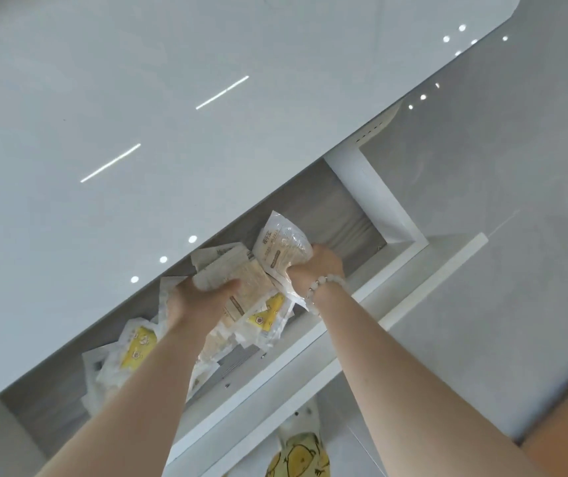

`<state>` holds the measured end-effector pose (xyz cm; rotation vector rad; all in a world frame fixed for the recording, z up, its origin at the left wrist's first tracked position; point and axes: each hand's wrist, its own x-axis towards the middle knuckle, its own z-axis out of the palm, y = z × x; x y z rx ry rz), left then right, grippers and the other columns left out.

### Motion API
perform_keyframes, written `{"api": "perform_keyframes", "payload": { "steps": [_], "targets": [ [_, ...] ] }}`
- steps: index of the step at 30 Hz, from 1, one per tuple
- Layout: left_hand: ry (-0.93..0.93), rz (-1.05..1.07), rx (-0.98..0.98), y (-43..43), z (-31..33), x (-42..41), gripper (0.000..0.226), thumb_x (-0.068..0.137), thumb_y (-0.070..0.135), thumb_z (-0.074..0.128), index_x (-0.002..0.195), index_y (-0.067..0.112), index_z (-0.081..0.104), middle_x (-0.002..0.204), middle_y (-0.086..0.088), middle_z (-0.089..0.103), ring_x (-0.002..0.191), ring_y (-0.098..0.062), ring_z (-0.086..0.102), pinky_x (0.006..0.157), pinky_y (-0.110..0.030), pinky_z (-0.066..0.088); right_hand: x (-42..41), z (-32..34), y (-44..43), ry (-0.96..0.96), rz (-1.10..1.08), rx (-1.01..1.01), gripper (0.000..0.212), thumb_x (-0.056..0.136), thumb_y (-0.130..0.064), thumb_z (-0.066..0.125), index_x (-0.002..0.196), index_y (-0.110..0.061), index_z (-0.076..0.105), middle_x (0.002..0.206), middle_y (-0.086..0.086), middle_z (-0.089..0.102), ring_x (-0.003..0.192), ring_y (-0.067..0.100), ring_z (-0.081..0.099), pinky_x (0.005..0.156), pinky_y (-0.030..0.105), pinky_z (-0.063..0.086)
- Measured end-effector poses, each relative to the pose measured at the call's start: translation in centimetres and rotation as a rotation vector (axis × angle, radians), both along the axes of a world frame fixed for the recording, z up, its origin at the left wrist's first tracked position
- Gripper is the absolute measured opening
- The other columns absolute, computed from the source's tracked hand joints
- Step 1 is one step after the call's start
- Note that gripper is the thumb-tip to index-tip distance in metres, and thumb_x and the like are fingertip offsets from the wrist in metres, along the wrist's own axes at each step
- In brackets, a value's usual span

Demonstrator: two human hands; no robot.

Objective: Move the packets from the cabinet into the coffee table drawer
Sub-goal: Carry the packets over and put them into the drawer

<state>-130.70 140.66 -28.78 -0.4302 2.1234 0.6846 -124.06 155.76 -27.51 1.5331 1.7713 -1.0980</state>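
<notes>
view looking steeply upward at a high white cabinet (379, 208) whose open compartment sits under a glossy white panel (138, 98) that reflects ceiling lights. two bare arms reach up into the compartment. the packets there overlap, so an exact count is not possible; at least five can be made out. the right hand (317, 266), with a pale bead bracelet (324, 284) on its wrist, has its fingers wrapped around the lower part of an upright packet (284, 247), a clear crinkled plastic pouch with a white printed label and pale beige contents. the left hand (203, 297) is closed around a bundle of packets (238, 280) of the same kind, thumb pressed across their front, the bundle tilting toward the upright one and touching it. below the bundle a packet with a yellow label (269, 313) pokes out. to the left of the left forearm lies another yellow-labelled packet (138, 346) on top of other white-edged ones resting on the compartment floor. at the bottom edge, below the cabinet shelf, hangs a yellow patterned bag (298, 456), partly cut off.
</notes>
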Motion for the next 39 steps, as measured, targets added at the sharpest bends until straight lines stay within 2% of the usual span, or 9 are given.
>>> {"api": "perform_keyframes", "payload": {
  "steps": [2,5,9,12,18,21,26,31,39],
  "targets": [
    [0.018,-0.051,-0.057,0.1,0.2,-0.1,0.059,0.071,0.048,0.077,0.111,0.009,0.06,0.074,-0.001,0.055,0.078,-0.024,0.057,0.06,-0.027,0.045,-0.2,0.0,0.2,-0.042,0.002,-0.01,0.018,0.081,-0.009,0.054,0.083,-0.023,0.045,0.068,-0.002,0.048,0.06,0.013,0.052,0.045,0.018,0.038],
    [0.057,-0.117,-0.144,0.4,0.4,-0.2,0.063,0.07,0.05,0.076,0.11,0.006,0.057,0.073,-0.001,0.054,0.08,-0.024,0.057,0.06,-0.028,0.045,-0.3,0.0,0.5,-0.072,-0.012,-0.003,0.034,0.08,-0.009,0.061,0.113,-0.015,0.056,0.104,0.004,0.061,0.092,0.021,0.064,0.064,0.023,0.048],
    [0.099,-0.155,-0.221,1.2,0.9,0.0,0.081,0.07,0.048,0.077,0.131,0.005,0.045,0.121,-0.016,0.057,0.11,-0.033,0.057,0.084,-0.042,0.052,-0.5,0.7,0.8,-0.139,0.061,0.04,0.051,0.077,-0.007,0.063,0.126,-0.009,0.046,0.126,0.011,0.049,0.108,0.027,0.059,0.075,0.029,0.05],
    [0.084,-0.236,-0.27,1.5,2.3,0.4,0.084,0.077,0.044,0.073,0.139,0.003,0.034,0.135,-0.017,0.046,0.118,-0.033,0.052,0.09,-0.042,0.049,-0.8,2.3,1.0,-0.169,0.094,0.047,0.062,0.077,-0.006,0.066,0.133,-0.008,0.037,0.133,0.012,0.04,0.12,0.03,0.05,0.088,0.033,0.048],
    [0.145,-0.573,-0.254,2.1,7.7,0.7,0.051,0.094,0.039,0.049,0.137,0.012,0.041,0.127,-0.008,0.053,0.114,-0.024,0.055,0.082,-0.033,0.05,-0.9,7.8,0.9,-0.092,0.381,0.152,0.051,0.089,-0.015,0.055,0.137,-0.01,0.037,0.139,0.009,0.038,0.129,0.025,0.037,0.103,0.034,0.039],
    [0.303,-0.795,-0.125,3.5,13.5,0.5,0.029,0.097,0.036,0.042,0.122,0.026,0.056,0.115,0.008,0.059,0.101,-0.013,0.059,0.076,-0.023,0.046,-0.9,12.5,0.3,-0.006,0.558,0.254,0.038,0.089,-0.01,0.051,0.127,-0.015,0.05,0.129,0.003,0.049,0.122,0.02,0.044,0.1,0.031,0.04],
    [0.616,-0.908,-0.186,5.5,25.3,-5.7,0.038,0.099,0.039,0.035,0.128,0.023,0.054,0.126,0.003,0.053,0.117,-0.018,0.05,0.098,-0.029,0.035,-4.1,25.2,2.7,0.243,0.848,0.571,0.033,0.097,-0.021,0.038,0.128,-0.017,0.05,0.13,0.001,0.05,0.123,0.021,0.044,0.108,0.035,0.03],
    [0.802,-0.907,-0.188,4.7,40.3,-10.7,0.042,0.099,0.041,0.035,0.13,0.019,0.053,0.128,-0.005,0.051,0.122,-0.025,0.045,0.098,-0.036,0.035,-7.5,40.8,4.2,0.393,0.929,0.803,0.039,0.099,-0.025,0.035,0.134,-0.015,0.047,0.138,0.006,0.045,0.13,0.023,0.037,0.111,0.036,0.026],
    [1.083,-0.722,-0.225,-4.0,60.2,-10.9,0.038,0.1,0.031,0.031,0.124,0.019,0.059,0.129,-0.006,0.054,0.12,-0.028,0.047,0.097,-0.038,0.034,-9.9,59.7,-3.5,0.607,1.082,0.801,0.041,0.1,-0.023,0.031,0.14,-0.016,0.04,0.144,0.009,0.038,0.133,0.025,0.032,0.099,0.037,0.036]
  ]
}}
